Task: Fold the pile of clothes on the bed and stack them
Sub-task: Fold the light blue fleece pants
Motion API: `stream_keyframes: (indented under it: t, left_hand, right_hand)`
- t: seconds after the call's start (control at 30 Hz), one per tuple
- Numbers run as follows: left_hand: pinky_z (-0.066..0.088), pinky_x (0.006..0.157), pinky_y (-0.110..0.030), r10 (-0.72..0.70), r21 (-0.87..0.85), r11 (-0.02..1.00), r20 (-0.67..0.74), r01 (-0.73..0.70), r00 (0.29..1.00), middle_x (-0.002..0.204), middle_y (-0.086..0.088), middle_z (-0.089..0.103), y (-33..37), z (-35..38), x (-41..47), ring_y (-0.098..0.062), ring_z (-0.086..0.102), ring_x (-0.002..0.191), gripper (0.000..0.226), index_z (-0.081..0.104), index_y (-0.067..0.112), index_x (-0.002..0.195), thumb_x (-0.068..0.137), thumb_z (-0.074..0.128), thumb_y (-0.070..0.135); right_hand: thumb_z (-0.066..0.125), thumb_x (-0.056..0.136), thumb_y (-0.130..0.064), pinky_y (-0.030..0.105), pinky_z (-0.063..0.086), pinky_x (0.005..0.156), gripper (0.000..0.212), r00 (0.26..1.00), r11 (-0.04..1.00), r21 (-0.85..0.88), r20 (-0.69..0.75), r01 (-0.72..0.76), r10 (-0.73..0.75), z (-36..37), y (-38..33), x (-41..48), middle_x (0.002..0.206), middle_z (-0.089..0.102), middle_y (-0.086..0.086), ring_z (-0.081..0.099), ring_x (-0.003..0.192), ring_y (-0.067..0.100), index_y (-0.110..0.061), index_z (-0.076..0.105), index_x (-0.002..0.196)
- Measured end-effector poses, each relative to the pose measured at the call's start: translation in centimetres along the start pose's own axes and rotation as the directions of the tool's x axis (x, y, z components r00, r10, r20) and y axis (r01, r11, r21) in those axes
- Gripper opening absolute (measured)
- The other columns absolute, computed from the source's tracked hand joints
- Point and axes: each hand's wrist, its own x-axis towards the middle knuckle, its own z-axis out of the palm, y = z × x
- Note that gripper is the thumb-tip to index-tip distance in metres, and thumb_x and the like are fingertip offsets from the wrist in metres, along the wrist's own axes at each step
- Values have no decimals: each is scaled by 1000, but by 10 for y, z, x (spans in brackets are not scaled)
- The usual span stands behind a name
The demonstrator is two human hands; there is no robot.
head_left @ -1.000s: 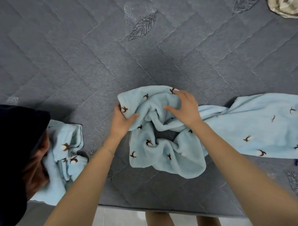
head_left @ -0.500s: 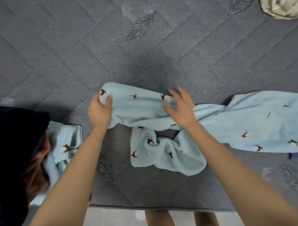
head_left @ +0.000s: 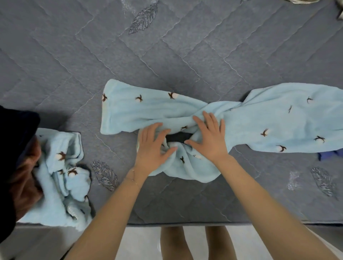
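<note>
A light blue fleece garment [head_left: 269,118] with small brown-and-white motifs stretches across the grey quilted bed [head_left: 167,55], twisted near its middle. One end lies flat toward the far left, and a bunched part sags toward the near edge. My left hand [head_left: 151,150] lies on the bunched part with fingers spread, its thumb pressing into a fold. My right hand [head_left: 208,137] rests flat on the twist, fingers straight. Between the hands a dark gap shows the bed.
A second crumpled light blue piece [head_left: 63,176] of the same fabric hangs over the bed's near left edge. A dark blue scrap [head_left: 326,155] peeks from under the garment at right. Pale fabric [head_left: 300,1] sits at the far top right. The bed's near edge runs below my forearms.
The left end of the garment was drawn out to the left and laid flat. My left hand let go of it and came back to the bunched middle, beside my right hand.
</note>
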Motion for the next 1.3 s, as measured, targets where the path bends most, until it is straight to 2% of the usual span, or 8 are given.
stream_keyframes:
  t: [0.17, 0.27, 0.33, 0.5, 0.6, 0.8, 1.07, 1.3]
  left_hand:
    - [11, 117, -51, 59, 119, 987, 334, -104, 941, 127, -4, 60, 16, 19, -23, -29, 51, 123, 73, 50, 17, 140, 79, 71, 51]
    - [5, 118, -41, -33, 196, 980, 348, -39, 937, 114, -6, 67, 24, 28, -24, -27, 57, 112, 46, 61, 16, 130, 90, 64, 39]
    - [20, 109, -31, -79, 146, 989, 338, 31, 938, 107, -6, 70, 33, 30, -20, -25, 61, 105, 31, 69, 15, 115, 93, 61, 36]
    - [43, 71, -29, -107, -31, 993, 222, 116, 969, 95, -1, 70, 70, 23, -4, -18, 63, 87, 19, 70, 13, 93, 97, 58, 27]
    - [41, 72, -24, -106, -145, 981, 157, 129, 982, 91, -5, 69, 94, 14, 14, -20, 62, 84, 14, 68, 6, 92, 95, 60, 18]
    - [43, 74, -12, -174, -378, 913, -19, 154, 984, 80, 11, 63, 136, -24, 63, 1, 57, 76, 11, 65, 15, 83, 94, 63, 17]
    - [36, 75, -3, -114, -298, 954, -267, 31, 957, 82, 8, 63, 165, -57, 159, -1, 52, 79, 13, 68, 10, 86, 94, 62, 19]
    - [41, 81, -19, 94, -188, 964, -428, -190, 899, 86, -8, 65, 161, -70, 234, -12, 55, 82, 11, 68, 3, 90, 93, 63, 12]
  right_hand:
    - [69, 76, -59, 45, -13, 116, 97, 996, 997, -70, 90, 30, -24, -4, 27, -28, 163, 3, 6, -2, 151, 27, -29, 19, 154]
    - [68, 77, -59, 46, -18, 115, 88, 981, 989, -118, 180, 88, -66, -9, 38, -38, 161, 12, 4, -2, 150, 24, -29, 31, 151]
    - [67, 80, -57, 47, -19, 114, 74, 965, 978, -171, 254, 116, -71, -15, 50, -44, 155, 24, 5, 4, 149, 22, -28, 43, 143]
    - [56, 94, -39, 40, 3, 115, 31, 974, 982, -185, 226, 41, 2, -34, 75, -51, 126, 50, 1, 35, 129, 21, -20, 65, 117]
    - [55, 96, -28, 32, 31, 82, 17, 996, 994, 79, 52, -79, 75, -49, 75, -48, 107, 61, 8, 50, 100, 22, -13, 62, 99]
    - [54, 93, -11, 15, 37, 58, 5, 963, 833, 533, -116, -146, 243, -104, 69, -16, 76, 58, -5, 51, 67, 10, -12, 57, 89]
    - [56, 91, -5, 11, 47, 62, 19, 886, 576, 815, -222, -61, 408, -165, 49, 50, 77, 60, -9, 56, 68, -3, -23, 56, 85]
    - [55, 92, -6, 9, 44, 67, 13, 819, 577, 816, -333, 2, 467, -189, 54, 115, 83, 59, -7, 54, 71, -4, -18, 55, 90]
